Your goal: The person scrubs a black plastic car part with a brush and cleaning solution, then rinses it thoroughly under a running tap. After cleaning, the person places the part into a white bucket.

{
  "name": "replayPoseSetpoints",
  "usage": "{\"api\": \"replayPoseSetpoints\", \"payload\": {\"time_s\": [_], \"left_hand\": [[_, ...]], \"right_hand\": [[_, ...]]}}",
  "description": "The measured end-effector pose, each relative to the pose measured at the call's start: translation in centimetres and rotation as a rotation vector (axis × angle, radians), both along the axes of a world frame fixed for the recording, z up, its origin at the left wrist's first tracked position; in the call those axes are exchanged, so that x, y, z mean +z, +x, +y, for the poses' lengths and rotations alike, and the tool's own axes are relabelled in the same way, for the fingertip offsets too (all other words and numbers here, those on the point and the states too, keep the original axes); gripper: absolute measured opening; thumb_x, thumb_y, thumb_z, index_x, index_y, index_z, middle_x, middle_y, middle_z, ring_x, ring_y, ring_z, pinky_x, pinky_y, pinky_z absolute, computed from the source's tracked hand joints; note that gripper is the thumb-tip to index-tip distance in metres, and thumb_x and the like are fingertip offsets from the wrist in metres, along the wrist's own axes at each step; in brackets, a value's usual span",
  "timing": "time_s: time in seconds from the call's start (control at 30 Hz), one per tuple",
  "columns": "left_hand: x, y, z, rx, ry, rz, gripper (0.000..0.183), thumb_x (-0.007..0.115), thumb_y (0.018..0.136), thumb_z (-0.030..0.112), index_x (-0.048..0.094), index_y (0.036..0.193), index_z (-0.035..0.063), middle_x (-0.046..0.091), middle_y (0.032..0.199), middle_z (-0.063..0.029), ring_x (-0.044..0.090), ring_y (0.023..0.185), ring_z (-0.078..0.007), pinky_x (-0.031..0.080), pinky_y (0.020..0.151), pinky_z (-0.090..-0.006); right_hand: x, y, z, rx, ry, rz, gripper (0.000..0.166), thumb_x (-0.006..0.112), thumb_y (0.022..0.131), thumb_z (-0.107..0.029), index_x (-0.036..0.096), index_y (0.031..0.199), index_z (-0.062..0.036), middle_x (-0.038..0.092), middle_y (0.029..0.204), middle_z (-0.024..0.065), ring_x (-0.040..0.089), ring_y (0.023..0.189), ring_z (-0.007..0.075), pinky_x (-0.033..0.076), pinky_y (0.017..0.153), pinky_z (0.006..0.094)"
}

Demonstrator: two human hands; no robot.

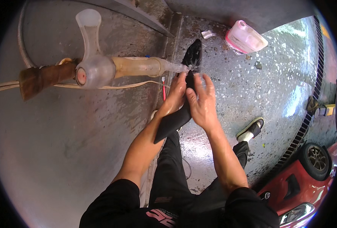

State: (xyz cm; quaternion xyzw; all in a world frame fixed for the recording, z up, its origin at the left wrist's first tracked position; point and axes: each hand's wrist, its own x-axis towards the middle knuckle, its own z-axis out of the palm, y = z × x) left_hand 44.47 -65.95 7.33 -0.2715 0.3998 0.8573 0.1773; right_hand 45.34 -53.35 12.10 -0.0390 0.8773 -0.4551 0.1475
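In front of me is a long, curved, smooth black piece (174, 122), whose material I cannot tell. Its near end lies across my left forearm. My left hand (176, 92) grips its left side, and my right hand (202, 99) holds it from the right, thumb on top and fingertips spread. From a plastic lever tap (95, 71), a stream of water (172, 67) runs out and splashes just past my fingertips. Beyond the splash is a pointed black part (193, 52); whether it joins the held piece is hidden.
A pink-stained plastic jug (246, 37) stands on the wet floor (236, 88), near a crumpled white scrap (207, 34). A red-handled brush (164, 89) is left of my hands. A drain grate (295, 139) borders a red car (293, 196). A braided hose (23, 40) hangs by the tap.
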Motion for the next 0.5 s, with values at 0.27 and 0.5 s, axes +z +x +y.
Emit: {"api": "replayPoseSetpoints", "payload": {"time_s": [0.27, 0.5], "left_hand": [[-3.2, 0.6, 0.3, 0.039, -0.097, -0.145, 0.057, 0.03, 0.104, 0.053, 0.055, 0.126, 0.0063, 0.061, 0.119, -0.0121, 0.059, 0.11, -0.0199, 0.048, 0.096, -0.0344], [-1.3, -0.1, 0.4, -0.159, -0.178, -0.288, 0.066, 0.021, 0.104, 0.059, 0.056, 0.127, 0.0069, 0.062, 0.119, -0.0127, 0.059, 0.111, -0.022, 0.046, 0.098, -0.0337]], "right_hand": [[-3.7, -7.4, -1.5, 0.247, 0.124, -0.154, 0.057, 0.04, 0.103, -0.045, 0.048, 0.142, -0.0041, 0.04, 0.151, 0.0185, 0.031, 0.144, 0.033, 0.017, 0.118, 0.055], [-8.4, -9.5, 0.7, 0.208, 0.108, -0.05, 0.047, 0.047, 0.1, -0.025, 0.048, 0.144, -0.0062, 0.035, 0.156, 0.0163, 0.027, 0.146, 0.0347, 0.02, 0.119, 0.0502]]}}
